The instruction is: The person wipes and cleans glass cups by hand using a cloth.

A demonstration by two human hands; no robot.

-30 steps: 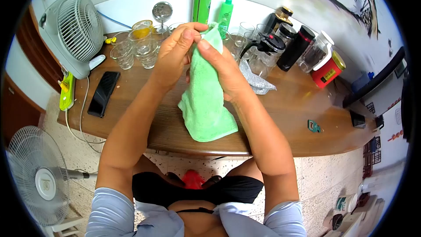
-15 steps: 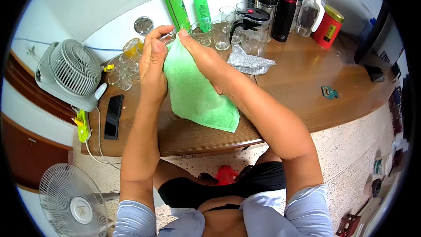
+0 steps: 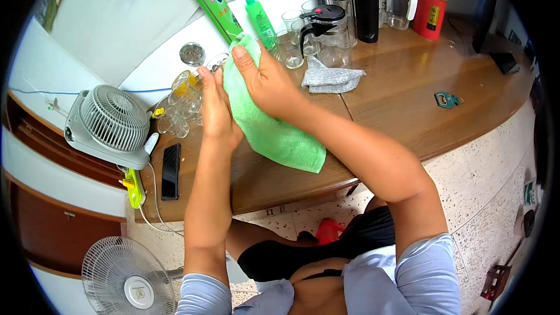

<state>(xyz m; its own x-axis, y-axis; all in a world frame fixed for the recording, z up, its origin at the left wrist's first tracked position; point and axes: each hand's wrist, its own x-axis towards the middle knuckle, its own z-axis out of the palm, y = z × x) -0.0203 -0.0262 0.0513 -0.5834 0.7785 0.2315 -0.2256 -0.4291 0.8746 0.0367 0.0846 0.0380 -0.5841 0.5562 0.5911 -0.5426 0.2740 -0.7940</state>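
Note:
A light green towel (image 3: 286,143) hangs between my hands above the front of the table, its lower corner trailing to the right. My right hand (image 3: 265,81) is closed on its upper part, with the thumb along the top. Against the towel's left side is my left hand (image 3: 217,108), thumb up and the other fingers partly hidden behind the cloth. Whether something is wrapped inside the towel cannot be seen. Just beyond my left fingertips, part of a clear glass (image 3: 217,61) shows.
Several glasses (image 3: 175,122) stand left beside a small fan (image 3: 115,118) and a phone (image 3: 170,172). Behind are a green box (image 3: 213,6), a green pump bottle (image 3: 259,20), a glass pot (image 3: 333,46) and a red tin (image 3: 430,13). A silver cloth (image 3: 332,77) and a bottle opener (image 3: 447,100) lie right.
My right hand has shifted up over the towel's top, its thumb now on the cloth. My left hand has dropped lower, its fingers less curled over the top. The whole view has shifted slightly.

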